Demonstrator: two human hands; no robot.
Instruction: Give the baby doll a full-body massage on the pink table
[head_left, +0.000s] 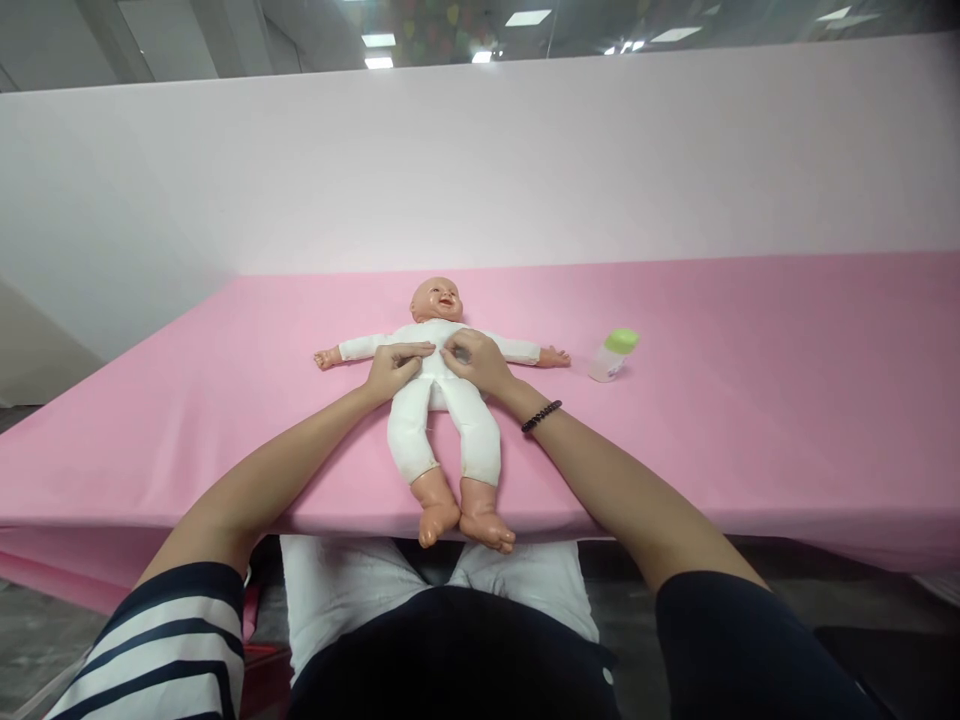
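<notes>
Where the big pale wall (480,170) stands: it is past the doll's head, across the far side.
Pink cloth (750,380): it is spread under the doll and out to both sides of it.
Doll (436,388): it lies face up on the pink cloth, arms out wide, mouth open. The body is white, and the bare feet are at the near edge.
Left hand (396,371): it touches the doll's chest with its fingers out straight. It is not in a fist, but I cannot tell if it pinches the doll's white body.
Right hand (478,362): it is at the doll's chest, beside the left fingertips, with its fingers bent. I cannot tell if it grips anything.
Bottle (613,355): it is on the right of the doll, near the doll's hand on that side. The top is green and the bottom is see-through.
Dark bracelet (541,416): it is on the right wrist, to the right of the doll's leg.
</notes>
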